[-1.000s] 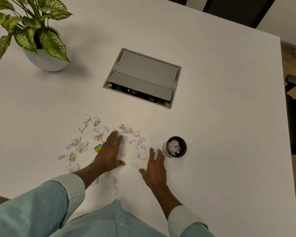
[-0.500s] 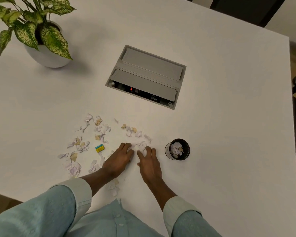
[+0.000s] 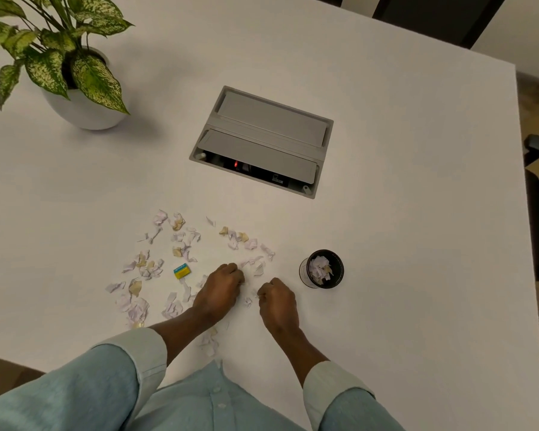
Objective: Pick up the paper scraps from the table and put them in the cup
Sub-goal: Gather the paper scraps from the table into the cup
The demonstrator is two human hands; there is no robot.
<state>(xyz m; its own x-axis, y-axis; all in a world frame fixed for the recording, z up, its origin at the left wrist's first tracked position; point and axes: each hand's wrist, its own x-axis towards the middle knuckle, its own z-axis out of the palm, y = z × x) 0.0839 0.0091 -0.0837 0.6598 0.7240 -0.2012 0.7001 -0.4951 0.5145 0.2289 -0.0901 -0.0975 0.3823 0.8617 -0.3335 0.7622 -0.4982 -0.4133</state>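
Observation:
Several white and tan paper scraps point(image 3: 181, 241) lie scattered over the white table point(image 3: 402, 213), mostly left of and beyond my hands. A small black cup point(image 3: 321, 269) stands to the right with scraps inside it. My left hand point(image 3: 221, 290) is curled into a fist over gathered scraps near the middle of the pile. Just right of it, my right hand point(image 3: 277, 301) is also closed, with a bit of paper showing at its fingers. A few loose scraps point(image 3: 248, 301) lie between the two hands. The cup is a short way right of my right hand.
A yellow and blue eraser-like block point(image 3: 181, 271) lies among the scraps. A grey cable box point(image 3: 262, 141) is set into the table beyond. A potted plant point(image 3: 75, 76) stands at the far left. The table's right edge meets dark chairs.
Both hands went from flat and spread to curled fists, raking scraps together toward the middle and drawing slightly back toward me.

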